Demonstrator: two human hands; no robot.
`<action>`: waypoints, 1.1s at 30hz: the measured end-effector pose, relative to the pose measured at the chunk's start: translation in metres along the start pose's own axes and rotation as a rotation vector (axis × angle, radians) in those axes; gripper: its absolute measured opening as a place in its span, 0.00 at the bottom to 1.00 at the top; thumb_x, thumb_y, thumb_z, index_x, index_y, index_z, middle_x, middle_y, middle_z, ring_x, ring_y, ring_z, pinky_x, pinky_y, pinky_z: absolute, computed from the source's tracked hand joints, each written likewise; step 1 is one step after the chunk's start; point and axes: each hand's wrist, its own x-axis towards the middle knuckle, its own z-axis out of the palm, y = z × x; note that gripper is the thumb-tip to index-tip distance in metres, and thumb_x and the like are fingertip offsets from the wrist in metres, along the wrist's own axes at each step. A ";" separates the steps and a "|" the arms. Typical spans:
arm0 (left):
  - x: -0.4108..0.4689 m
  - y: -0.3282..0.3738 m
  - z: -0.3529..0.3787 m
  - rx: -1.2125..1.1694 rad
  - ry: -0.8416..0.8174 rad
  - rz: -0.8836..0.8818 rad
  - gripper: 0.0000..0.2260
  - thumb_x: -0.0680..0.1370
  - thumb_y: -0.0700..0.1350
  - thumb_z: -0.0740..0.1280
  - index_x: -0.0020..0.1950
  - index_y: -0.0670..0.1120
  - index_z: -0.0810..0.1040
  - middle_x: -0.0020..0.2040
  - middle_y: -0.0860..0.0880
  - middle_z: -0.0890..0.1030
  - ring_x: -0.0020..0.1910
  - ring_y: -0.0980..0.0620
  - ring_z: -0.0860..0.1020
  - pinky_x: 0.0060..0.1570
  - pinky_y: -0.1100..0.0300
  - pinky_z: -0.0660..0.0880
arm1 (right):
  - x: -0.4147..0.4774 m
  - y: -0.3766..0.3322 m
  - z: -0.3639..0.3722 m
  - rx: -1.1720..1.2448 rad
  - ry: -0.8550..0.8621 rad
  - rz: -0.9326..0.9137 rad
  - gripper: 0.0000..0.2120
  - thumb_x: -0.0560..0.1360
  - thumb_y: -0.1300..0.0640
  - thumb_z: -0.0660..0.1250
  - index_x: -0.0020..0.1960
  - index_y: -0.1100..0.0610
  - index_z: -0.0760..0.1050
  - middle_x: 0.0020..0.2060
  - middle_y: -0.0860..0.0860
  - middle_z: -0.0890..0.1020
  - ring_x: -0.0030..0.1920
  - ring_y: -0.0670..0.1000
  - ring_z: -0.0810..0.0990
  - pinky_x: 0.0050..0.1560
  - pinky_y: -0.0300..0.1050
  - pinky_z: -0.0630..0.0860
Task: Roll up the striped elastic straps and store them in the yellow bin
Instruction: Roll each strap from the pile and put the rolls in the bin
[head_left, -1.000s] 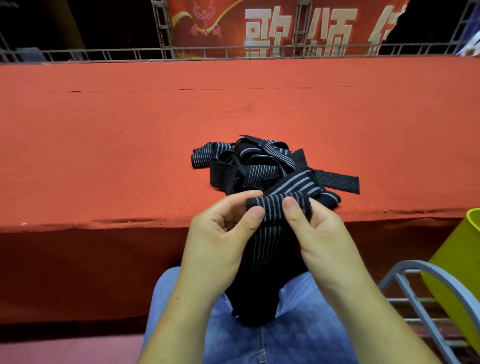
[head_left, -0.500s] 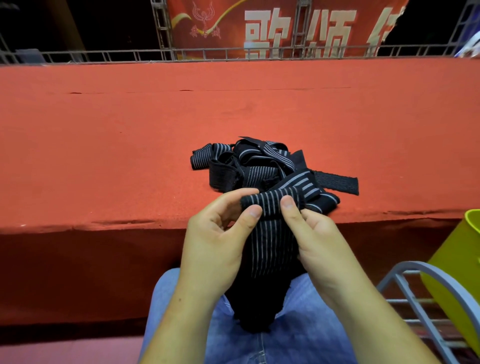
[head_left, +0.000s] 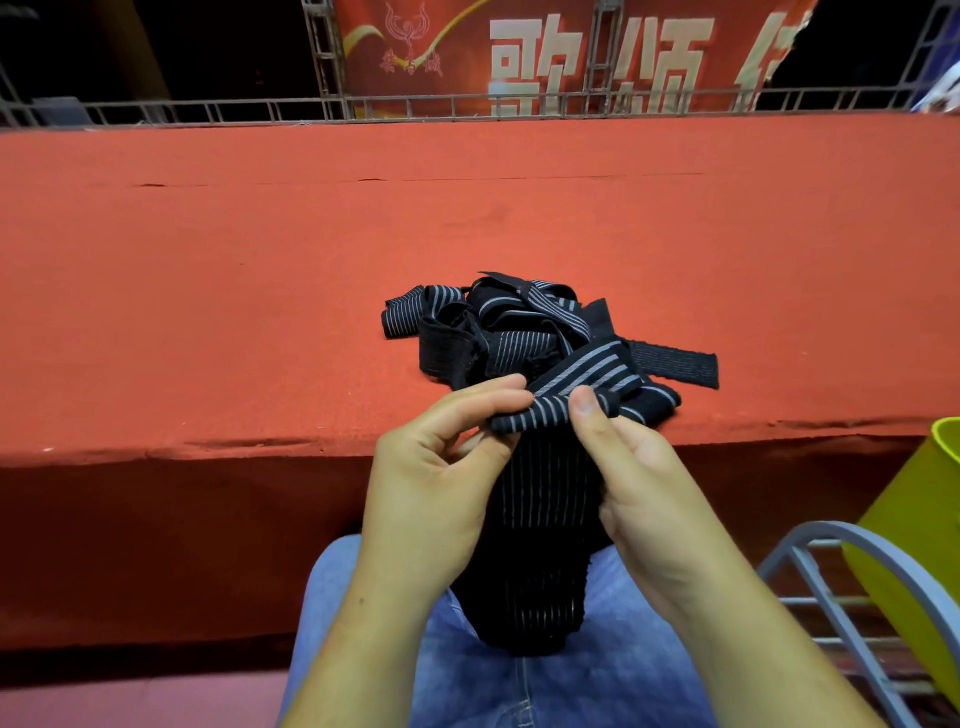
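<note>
Dangling black strap, thin grey stripes

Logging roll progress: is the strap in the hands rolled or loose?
Mostly loose: the strap is folded over at top, pinched by left hand and right hand; rest hangs flat.

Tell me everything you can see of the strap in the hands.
The strap is black, woven-looking elastic with thin pale stripes lengthwise. Its top end is folded over, pinched between the left hand and the right hand. The rest hangs down to the jeans, in front of the red ledge. Whether it joins the pile behind is unclear.
</note>
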 end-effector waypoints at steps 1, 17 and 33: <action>0.000 0.000 0.000 0.009 -0.010 0.000 0.20 0.76 0.24 0.68 0.47 0.50 0.87 0.56 0.54 0.87 0.59 0.58 0.84 0.56 0.68 0.77 | 0.001 0.001 -0.001 0.003 0.001 -0.003 0.31 0.73 0.31 0.71 0.59 0.57 0.86 0.57 0.58 0.88 0.63 0.59 0.85 0.71 0.68 0.74; -0.001 -0.002 0.000 -0.027 -0.014 -0.083 0.19 0.81 0.29 0.62 0.51 0.49 0.88 0.59 0.54 0.86 0.63 0.56 0.82 0.68 0.52 0.75 | -0.001 0.003 -0.003 0.008 0.029 -0.095 0.15 0.76 0.46 0.70 0.57 0.52 0.86 0.55 0.56 0.89 0.61 0.57 0.86 0.69 0.64 0.77; -0.002 -0.002 0.000 -0.019 -0.082 -0.085 0.18 0.79 0.32 0.71 0.63 0.50 0.81 0.57 0.51 0.87 0.57 0.55 0.84 0.57 0.65 0.77 | -0.001 0.002 -0.006 -0.118 0.066 -0.172 0.08 0.83 0.55 0.68 0.56 0.54 0.86 0.52 0.54 0.89 0.56 0.54 0.88 0.61 0.57 0.82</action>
